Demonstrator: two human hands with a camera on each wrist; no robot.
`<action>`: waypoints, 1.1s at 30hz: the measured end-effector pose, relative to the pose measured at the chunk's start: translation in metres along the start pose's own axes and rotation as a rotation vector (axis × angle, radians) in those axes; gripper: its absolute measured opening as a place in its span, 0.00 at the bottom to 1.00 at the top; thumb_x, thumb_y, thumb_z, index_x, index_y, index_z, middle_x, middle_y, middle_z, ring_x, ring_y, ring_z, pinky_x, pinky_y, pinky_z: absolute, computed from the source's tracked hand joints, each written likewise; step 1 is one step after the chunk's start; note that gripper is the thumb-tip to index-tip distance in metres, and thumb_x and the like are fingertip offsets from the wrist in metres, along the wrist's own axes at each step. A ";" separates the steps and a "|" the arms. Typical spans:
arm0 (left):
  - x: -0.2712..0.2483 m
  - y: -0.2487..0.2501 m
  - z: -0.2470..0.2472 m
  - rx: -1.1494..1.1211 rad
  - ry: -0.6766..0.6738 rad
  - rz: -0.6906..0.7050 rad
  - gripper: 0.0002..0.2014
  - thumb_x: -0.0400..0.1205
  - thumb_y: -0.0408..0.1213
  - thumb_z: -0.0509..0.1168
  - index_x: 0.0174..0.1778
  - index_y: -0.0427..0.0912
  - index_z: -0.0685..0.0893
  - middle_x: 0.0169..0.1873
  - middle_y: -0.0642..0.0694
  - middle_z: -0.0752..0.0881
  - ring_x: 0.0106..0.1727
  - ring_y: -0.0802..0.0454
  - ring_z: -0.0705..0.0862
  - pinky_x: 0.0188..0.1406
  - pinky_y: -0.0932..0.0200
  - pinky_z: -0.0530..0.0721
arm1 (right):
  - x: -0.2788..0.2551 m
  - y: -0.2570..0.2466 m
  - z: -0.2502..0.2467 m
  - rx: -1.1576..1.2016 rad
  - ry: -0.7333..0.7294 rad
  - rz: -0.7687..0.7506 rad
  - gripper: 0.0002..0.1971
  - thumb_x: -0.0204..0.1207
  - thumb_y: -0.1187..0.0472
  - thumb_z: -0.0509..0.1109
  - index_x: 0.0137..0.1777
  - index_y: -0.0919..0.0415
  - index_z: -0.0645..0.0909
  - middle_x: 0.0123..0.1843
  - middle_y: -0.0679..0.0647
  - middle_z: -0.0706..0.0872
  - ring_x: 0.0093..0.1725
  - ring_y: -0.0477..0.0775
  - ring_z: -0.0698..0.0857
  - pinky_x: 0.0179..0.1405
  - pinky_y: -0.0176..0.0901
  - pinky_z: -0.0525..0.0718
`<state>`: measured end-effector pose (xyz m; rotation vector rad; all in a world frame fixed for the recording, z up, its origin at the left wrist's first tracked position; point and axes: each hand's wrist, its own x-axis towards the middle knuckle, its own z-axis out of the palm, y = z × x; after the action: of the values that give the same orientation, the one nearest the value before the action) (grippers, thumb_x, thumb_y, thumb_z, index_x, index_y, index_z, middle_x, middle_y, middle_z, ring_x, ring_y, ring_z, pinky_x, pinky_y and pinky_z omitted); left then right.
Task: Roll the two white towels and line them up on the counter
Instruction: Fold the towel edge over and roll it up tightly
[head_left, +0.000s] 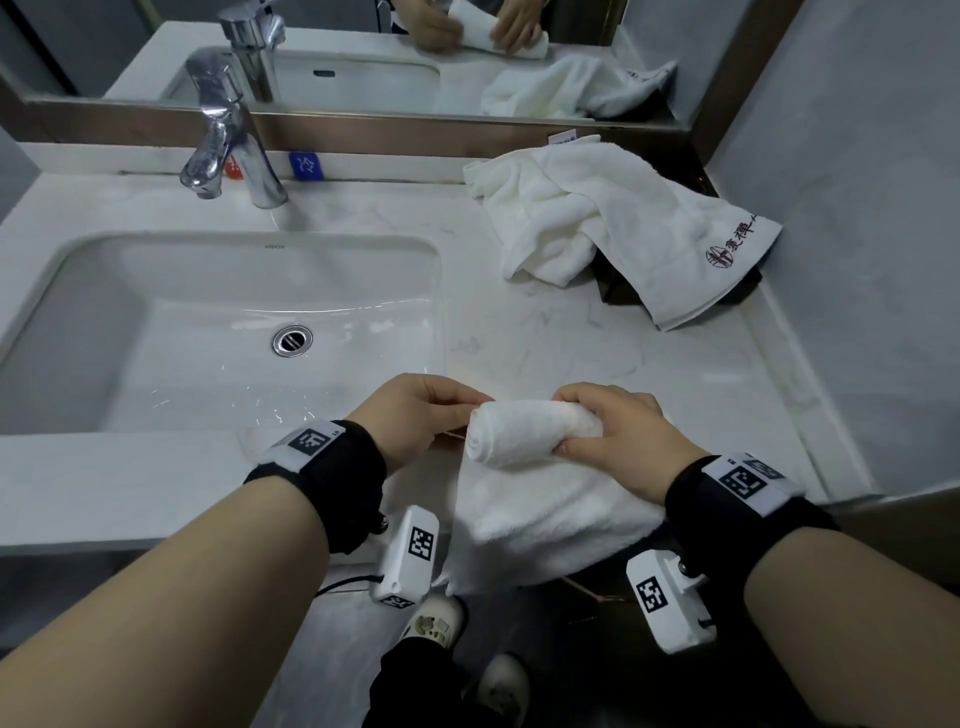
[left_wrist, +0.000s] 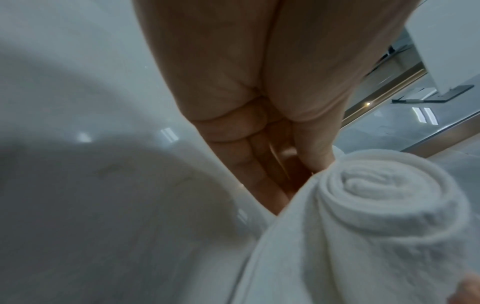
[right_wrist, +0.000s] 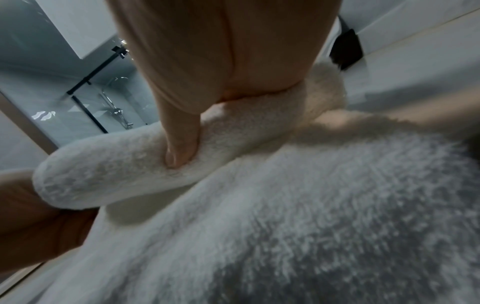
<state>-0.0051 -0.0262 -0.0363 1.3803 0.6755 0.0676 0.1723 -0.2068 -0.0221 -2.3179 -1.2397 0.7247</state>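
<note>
One white towel (head_left: 530, 434) lies partly rolled at the counter's front edge, right of the sink. Its unrolled part (head_left: 550, 525) hangs over the edge toward me. My left hand (head_left: 460, 408) pinches the roll's left end, whose spiral (left_wrist: 376, 189) shows in the left wrist view. My right hand (head_left: 582, 422) is curled over the roll's right half, and its thumb (right_wrist: 182, 152) presses into the near side of the roll (right_wrist: 116, 176). The second white towel (head_left: 597, 218), with a dark logo on one corner, lies crumpled and unrolled at the back right.
The sink basin (head_left: 104, 291) and chrome faucet (head_left: 228, 150) fill the left side. A mirror (head_left: 363, 52) runs along the back and a grey wall (head_left: 857, 260) stands at the right. The crumpled towel partly covers a dark object (head_left: 618, 291). Bare marble counter (head_left: 545, 338) lies between the towels.
</note>
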 end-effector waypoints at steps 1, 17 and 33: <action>0.000 0.002 -0.001 -0.004 -0.018 0.001 0.07 0.81 0.31 0.70 0.50 0.39 0.93 0.48 0.37 0.92 0.48 0.44 0.92 0.48 0.56 0.89 | 0.000 0.001 0.000 -0.001 -0.005 -0.001 0.14 0.68 0.42 0.72 0.54 0.33 0.76 0.53 0.39 0.82 0.61 0.56 0.71 0.65 0.52 0.70; 0.000 0.006 0.009 0.466 0.099 0.120 0.12 0.86 0.30 0.61 0.40 0.49 0.83 0.34 0.51 0.87 0.34 0.55 0.84 0.39 0.59 0.86 | 0.007 -0.007 0.002 -0.098 0.019 -0.066 0.13 0.72 0.43 0.71 0.55 0.39 0.77 0.52 0.39 0.84 0.58 0.46 0.77 0.66 0.50 0.65; -0.002 0.017 0.000 0.546 0.394 0.119 0.04 0.79 0.39 0.68 0.39 0.45 0.83 0.34 0.51 0.86 0.36 0.54 0.83 0.34 0.63 0.75 | 0.016 -0.006 0.009 -0.258 0.008 -0.065 0.18 0.77 0.39 0.63 0.67 0.35 0.72 0.59 0.40 0.79 0.63 0.49 0.74 0.63 0.48 0.63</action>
<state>-0.0012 -0.0234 -0.0201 1.9594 0.9853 0.2715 0.1702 -0.1891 -0.0297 -2.4654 -1.4727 0.5612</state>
